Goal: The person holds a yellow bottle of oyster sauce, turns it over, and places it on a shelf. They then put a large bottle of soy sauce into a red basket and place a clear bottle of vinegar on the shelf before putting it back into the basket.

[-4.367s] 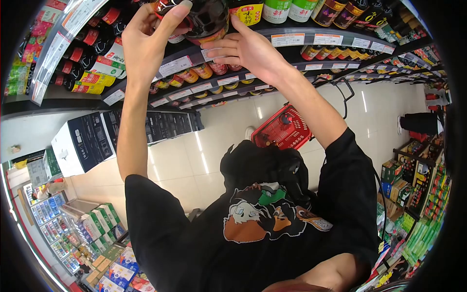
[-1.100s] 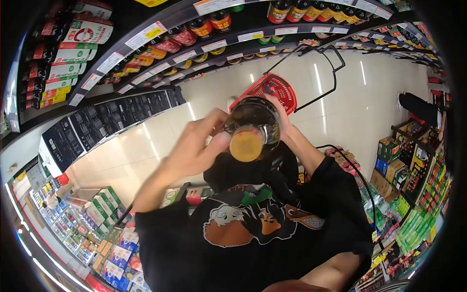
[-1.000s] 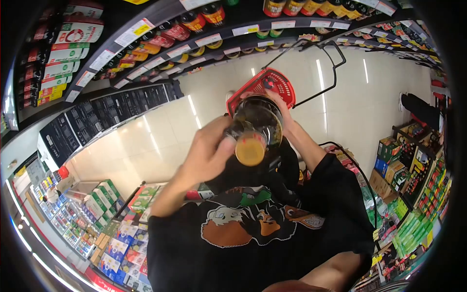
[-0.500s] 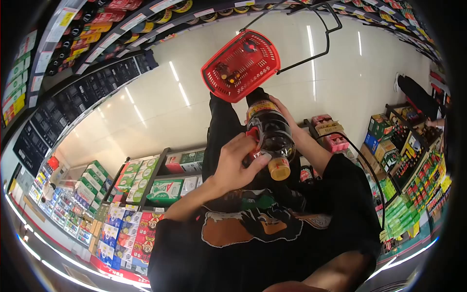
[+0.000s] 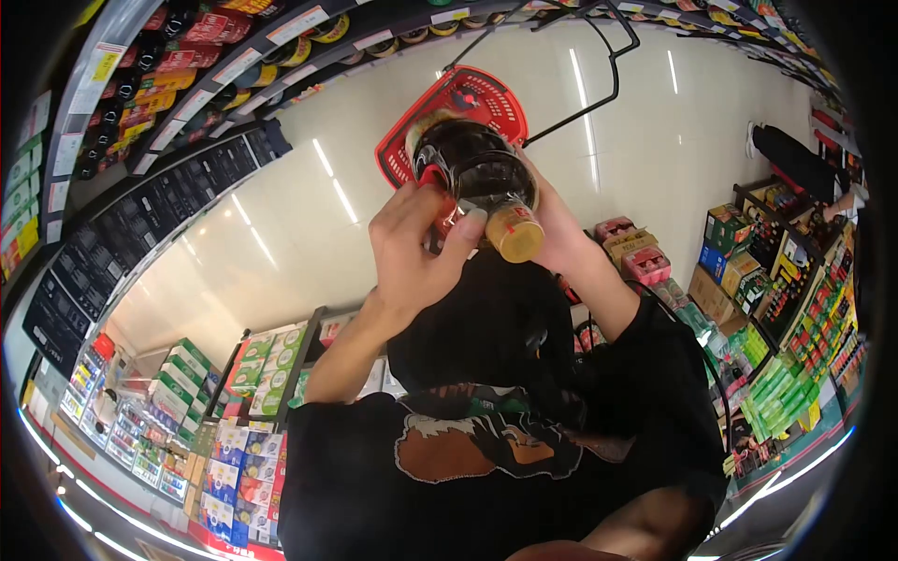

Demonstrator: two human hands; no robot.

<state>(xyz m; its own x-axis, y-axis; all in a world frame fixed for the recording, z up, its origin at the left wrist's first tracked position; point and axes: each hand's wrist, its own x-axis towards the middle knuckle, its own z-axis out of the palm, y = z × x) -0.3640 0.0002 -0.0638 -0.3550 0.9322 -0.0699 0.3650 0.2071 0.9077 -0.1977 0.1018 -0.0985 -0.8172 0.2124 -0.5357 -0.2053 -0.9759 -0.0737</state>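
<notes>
In the head view, a large clear plastic bottle of dark liquid [image 5: 482,168] with a yellow cap and a red handle is held in front of me. It is tilted, cap toward my body. My left hand [image 5: 412,245] is closed round the red handle, with the thumb near the neck. My right hand [image 5: 557,220] holds the bottle's other side; its fingers are partly hidden behind it. Beyond the bottle a red shopping basket [image 5: 500,89] stands on the floor, partly covered from view by the bottle.
A black basket handle [image 5: 575,114] reaches out over the pale floor [image 5: 655,159]. Shelves with bottles [image 5: 192,61] curve along the upper left. Stacked boxes [image 5: 245,467] stand at lower left, bottle racks [image 5: 786,252] at right. Another person's dark-clothed leg [image 5: 795,159] shows at far right.
Both hands have moved the bottle forward, away from my torso. In the view it now overlaps the basket, whose contents showed before. The other person at right has shifted slightly.
</notes>
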